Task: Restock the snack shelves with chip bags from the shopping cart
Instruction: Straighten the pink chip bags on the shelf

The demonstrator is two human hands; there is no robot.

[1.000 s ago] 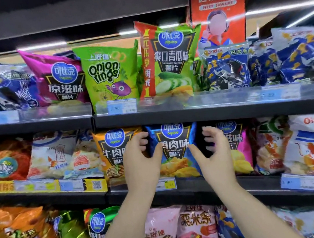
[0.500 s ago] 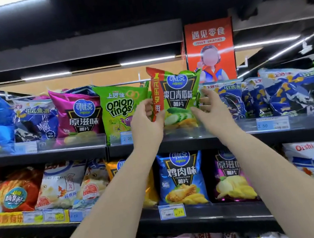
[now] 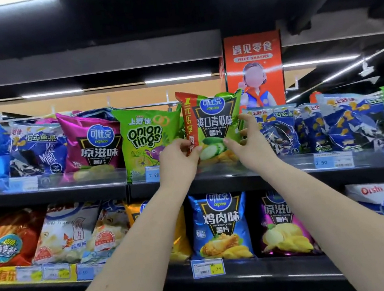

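Observation:
A green cucumber-flavour chip bag (image 3: 215, 122) with a red strip down its left side stands upright on the top shelf (image 3: 215, 179). My left hand (image 3: 177, 157) pinches the bag's lower left part at the red strip. My right hand (image 3: 251, 143) grips its lower right side, thumb on the front and fingers round the edge. A green onion rings bag (image 3: 146, 137) stands just left of it, a magenta chip bag (image 3: 91, 142) further left. The shopping cart is out of view.
Blue seaweed snack bags (image 3: 345, 121) fill the top shelf to the right. A blue chicken-flavour bag (image 3: 219, 225) and a purple bag (image 3: 283, 223) stand on the shelf below. An orange sign (image 3: 253, 62) hangs behind. Price tags (image 3: 333, 161) line the shelf edges.
Both hands rose from the blue chicken-flavour bag on the lower shelf to the green cucumber bag on the top shelf, then slid down to pinch its lower part.

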